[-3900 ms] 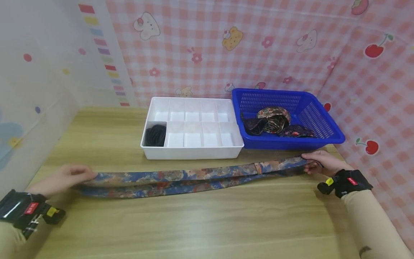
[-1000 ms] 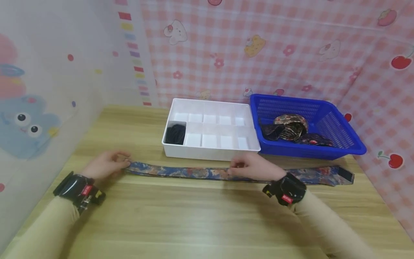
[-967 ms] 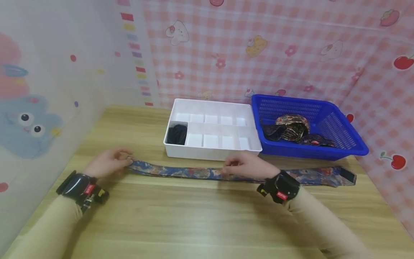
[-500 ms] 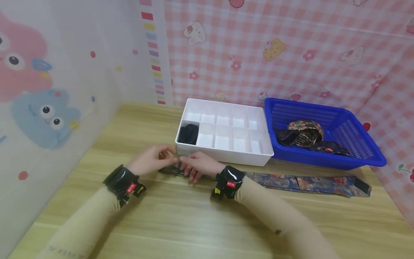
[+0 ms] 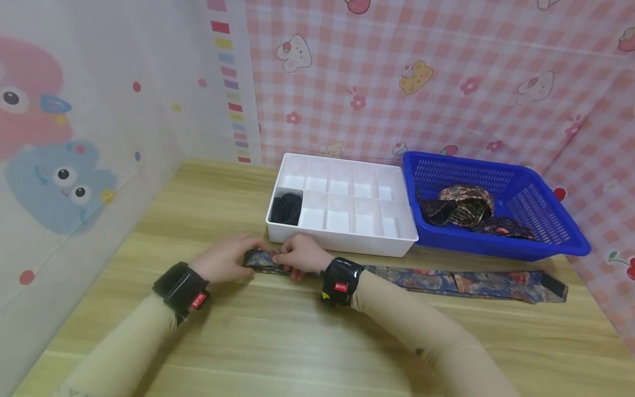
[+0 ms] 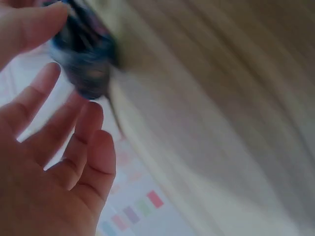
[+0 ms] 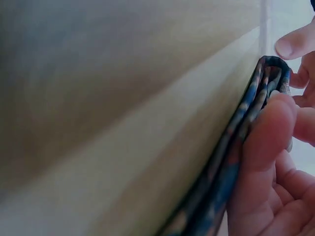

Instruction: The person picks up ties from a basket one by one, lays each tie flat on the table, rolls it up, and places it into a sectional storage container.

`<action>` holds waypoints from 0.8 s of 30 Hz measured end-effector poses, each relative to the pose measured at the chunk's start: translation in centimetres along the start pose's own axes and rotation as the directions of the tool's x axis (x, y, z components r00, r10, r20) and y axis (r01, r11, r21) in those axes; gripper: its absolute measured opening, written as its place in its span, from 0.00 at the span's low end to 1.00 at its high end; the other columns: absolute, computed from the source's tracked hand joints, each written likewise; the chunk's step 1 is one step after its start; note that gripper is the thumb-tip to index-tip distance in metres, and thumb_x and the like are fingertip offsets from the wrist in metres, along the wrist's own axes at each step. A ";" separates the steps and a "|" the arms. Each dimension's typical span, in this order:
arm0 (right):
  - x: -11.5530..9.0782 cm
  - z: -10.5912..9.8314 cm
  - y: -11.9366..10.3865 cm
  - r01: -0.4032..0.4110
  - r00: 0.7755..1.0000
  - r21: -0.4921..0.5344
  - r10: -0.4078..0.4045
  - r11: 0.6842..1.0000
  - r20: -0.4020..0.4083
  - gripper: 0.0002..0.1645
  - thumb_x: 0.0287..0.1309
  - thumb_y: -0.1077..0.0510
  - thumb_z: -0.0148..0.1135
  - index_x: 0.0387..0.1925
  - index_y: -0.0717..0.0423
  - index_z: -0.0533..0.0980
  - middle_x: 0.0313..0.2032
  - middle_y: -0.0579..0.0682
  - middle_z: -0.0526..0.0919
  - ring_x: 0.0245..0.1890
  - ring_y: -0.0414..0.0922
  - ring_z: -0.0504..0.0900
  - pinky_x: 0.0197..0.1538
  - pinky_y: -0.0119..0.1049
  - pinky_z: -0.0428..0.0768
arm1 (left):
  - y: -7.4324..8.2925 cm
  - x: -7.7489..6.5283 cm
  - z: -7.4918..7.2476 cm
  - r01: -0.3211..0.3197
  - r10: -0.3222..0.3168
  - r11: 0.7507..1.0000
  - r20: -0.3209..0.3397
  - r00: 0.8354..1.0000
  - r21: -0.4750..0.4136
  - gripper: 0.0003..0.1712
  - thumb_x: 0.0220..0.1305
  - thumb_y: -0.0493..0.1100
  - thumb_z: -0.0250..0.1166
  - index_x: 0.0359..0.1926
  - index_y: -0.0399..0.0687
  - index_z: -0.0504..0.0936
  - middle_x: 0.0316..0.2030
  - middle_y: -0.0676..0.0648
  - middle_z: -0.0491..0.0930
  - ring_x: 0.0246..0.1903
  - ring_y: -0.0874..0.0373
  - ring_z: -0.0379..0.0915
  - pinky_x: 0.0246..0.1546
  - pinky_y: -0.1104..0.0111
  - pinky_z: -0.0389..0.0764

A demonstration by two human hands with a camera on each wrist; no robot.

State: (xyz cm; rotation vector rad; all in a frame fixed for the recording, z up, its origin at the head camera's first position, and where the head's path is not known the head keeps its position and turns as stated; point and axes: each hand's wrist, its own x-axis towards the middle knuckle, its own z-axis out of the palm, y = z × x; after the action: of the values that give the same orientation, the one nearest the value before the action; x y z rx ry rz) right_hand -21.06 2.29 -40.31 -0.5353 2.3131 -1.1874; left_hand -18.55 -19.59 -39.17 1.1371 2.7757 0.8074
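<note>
A blue floral necktie point(image 5: 421, 279), doubled lengthwise, lies across the table with its dark-lined tip at the right. Its left end is turned over into a short folded loop, seen edge-on as stacked layers in the right wrist view. My left hand point(image 5: 225, 259) curls its thumb and fingers round this folded end; in the left wrist view the thumb overlaps the fabric point(image 6: 88, 64), and the lower fingers lie loosely bent. Just right of it, my right hand point(image 5: 305, 255) pinches the layers near the fold. Both hands hide part of the tie.
Behind the hands stands a white divided box point(image 5: 342, 242) with a black coiled bundle point(image 5: 286, 208) in its front-left compartment. A blue basket point(image 5: 496, 248) to its right holds several rolled or folded patterned ties point(image 5: 466, 205). Cloth-covered walls border the wooden table point(image 5: 278, 347).
Earlier the tie was stretched between both hands, then laid flat. The right hand slid left to meet the left hand, and the tie's left end was folded over. The head view turned left.
</note>
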 end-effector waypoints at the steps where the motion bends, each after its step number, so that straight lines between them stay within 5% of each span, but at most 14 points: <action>1: 0.0 0.0 0.1 0.013 1.000 -0.039 -0.013 0.999 -0.008 0.18 0.60 0.55 0.64 0.17 0.57 0.74 0.15 0.47 0.76 0.10 0.40 0.76 0.16 0.36 0.78 | -0.1 -0.1 0.0 0.006 -0.006 1.000 0.003 1.000 0.010 0.28 0.41 0.31 0.73 0.48 0.45 0.78 0.42 0.48 0.79 0.43 0.50 0.73 0.46 0.55 0.73; 6: -0.2 -0.1 -0.1 0.066 0.996 -0.264 -0.078 0.962 -0.035 0.21 0.60 0.53 0.65 0.14 0.52 0.71 0.10 0.43 0.72 0.08 0.40 0.74 0.14 0.34 0.75 | -0.6 -0.4 -0.1 0.045 -0.046 0.999 0.024 0.999 0.023 0.28 0.44 0.35 0.74 0.51 0.42 0.78 0.42 0.46 0.81 0.43 0.49 0.74 0.46 0.51 0.74; 14: -0.1 0.1 -1.1 0.241 0.956 -0.606 -0.292 0.758 0.016 0.10 0.53 0.56 0.70 0.30 0.52 0.76 0.22 0.40 0.73 0.24 0.37 0.71 0.30 0.28 0.68 | -0.8 -0.7 -0.4 0.097 -0.098 0.995 0.043 0.994 0.020 0.32 0.46 0.37 0.74 0.56 0.43 0.77 0.43 0.46 0.82 0.41 0.52 0.76 0.43 0.55 0.77; 18: 0.0 0.2 -1.2 0.292 0.948 -0.581 -0.308 0.760 0.075 0.10 0.55 0.59 0.68 0.40 0.55 0.80 0.26 0.42 0.77 0.27 0.37 0.73 0.32 0.27 0.70 | -0.7 -0.7 -0.7 0.134 -0.133 0.990 0.042 0.990 -0.032 0.32 0.49 0.35 0.72 0.58 0.42 0.76 0.43 0.45 0.82 0.38 0.54 0.78 0.38 0.59 0.79; 24: 0.1 0.0 -0.8 0.323 0.934 -0.539 -0.354 0.778 0.048 0.05 0.55 0.57 0.67 0.34 0.54 0.82 0.29 0.43 0.79 0.32 0.39 0.74 0.37 0.29 0.71 | -0.3 -0.2 -1.1 0.090 -0.089 0.995 0.028 0.996 -0.031 0.25 0.50 0.32 0.69 0.52 0.46 0.79 0.42 0.51 0.81 0.36 0.58 0.75 0.37 0.63 0.78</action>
State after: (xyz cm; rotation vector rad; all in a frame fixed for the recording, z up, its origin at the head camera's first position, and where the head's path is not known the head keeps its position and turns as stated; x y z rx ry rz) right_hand -21.01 1.78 -39.69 -1.1783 2.6783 -0.6639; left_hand -18.82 -20.38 -38.42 1.0028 2.7588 0.8190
